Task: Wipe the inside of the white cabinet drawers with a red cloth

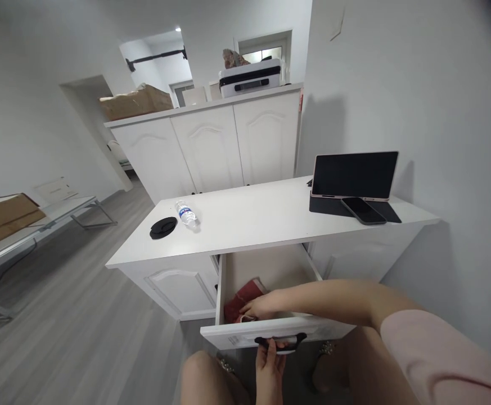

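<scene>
A drawer [270,261] of the white cabinet is pulled out in front of me. My left hand [270,360] has its fingers curled round the black drawer handle [300,338], below the front panel. Inside the drawer, toward its left front corner, lies a folded red cloth [251,289]. My right hand [264,305] reaches over the drawer front and has its fingers closed on the near part of this cloth. Part of the cloth is hidden under the hand.
On the white countertop [249,216] are a black disc-shaped item [163,227], a plastic water bottle [186,214], a propped tablet [355,175] and a phone [362,210]. My knees [203,371] are below the drawer. A taller cabinet [211,143] stands behind.
</scene>
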Motion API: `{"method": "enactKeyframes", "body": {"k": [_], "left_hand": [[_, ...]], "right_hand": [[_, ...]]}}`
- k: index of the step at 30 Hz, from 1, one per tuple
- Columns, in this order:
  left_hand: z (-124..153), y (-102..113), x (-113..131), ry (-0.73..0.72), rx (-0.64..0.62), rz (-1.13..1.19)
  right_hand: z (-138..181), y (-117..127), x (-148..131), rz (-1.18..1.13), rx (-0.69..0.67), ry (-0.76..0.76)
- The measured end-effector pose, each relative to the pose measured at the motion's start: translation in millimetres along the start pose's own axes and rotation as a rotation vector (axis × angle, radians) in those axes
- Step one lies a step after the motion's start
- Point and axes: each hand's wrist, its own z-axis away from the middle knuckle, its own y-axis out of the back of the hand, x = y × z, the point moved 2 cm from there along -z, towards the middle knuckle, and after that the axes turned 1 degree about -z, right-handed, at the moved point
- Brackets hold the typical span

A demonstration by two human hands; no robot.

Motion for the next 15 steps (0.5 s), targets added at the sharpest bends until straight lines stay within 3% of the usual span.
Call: {"method": "enactKeyframes", "body": {"k": [4,11,15], "left_hand": [[-2.9,3.6,-3.0,0.003,0.004,-0.016],[-11.8,12.9,-11.0,-0.041,-0.055,-0.031],[-15.9,17.5,-14.6,-0.034,-0.004,-0.024]], "right_hand": [[-8.0,10.2,6.9,0.032,-0.072,0.079],[-50.0,40.7,24.9,-0.061,0.144,-0.066],[-72.5,52.2,40.7,-0.073,0.262,-0.183]]}}
